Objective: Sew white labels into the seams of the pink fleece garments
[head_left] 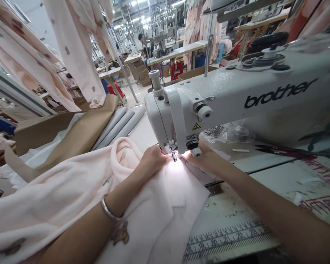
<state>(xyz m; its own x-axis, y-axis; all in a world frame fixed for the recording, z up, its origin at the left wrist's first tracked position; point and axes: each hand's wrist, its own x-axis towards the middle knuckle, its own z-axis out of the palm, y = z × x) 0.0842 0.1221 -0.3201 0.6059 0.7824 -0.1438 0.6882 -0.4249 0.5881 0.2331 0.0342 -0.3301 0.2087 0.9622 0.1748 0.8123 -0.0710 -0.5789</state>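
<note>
Pale pink fleece fabric (143, 212) with brown printed animals lies under the lit needle and presser foot (174, 157) of a white sewing machine (228, 95). Close to the foot on its left, my left hand (153, 160) grips the fabric, fingers bent and pressed together. My right hand (199, 157) is at the other side of the foot, closed on the fabric's edge. The machine's knob covers part of that hand, and its fingertips are hard to make out. A rolled fold of the fleece (123, 154) stands up left of my left hand.
Scissors (288, 151) with dark blades lie on the right, near a clear plastic bag (236, 132). A printed ruler (225, 238) runs along the table's front edge. Left are grey folded pieces (118, 126) and an open cardboard box (44, 132). Pink garments (74, 47) hang above.
</note>
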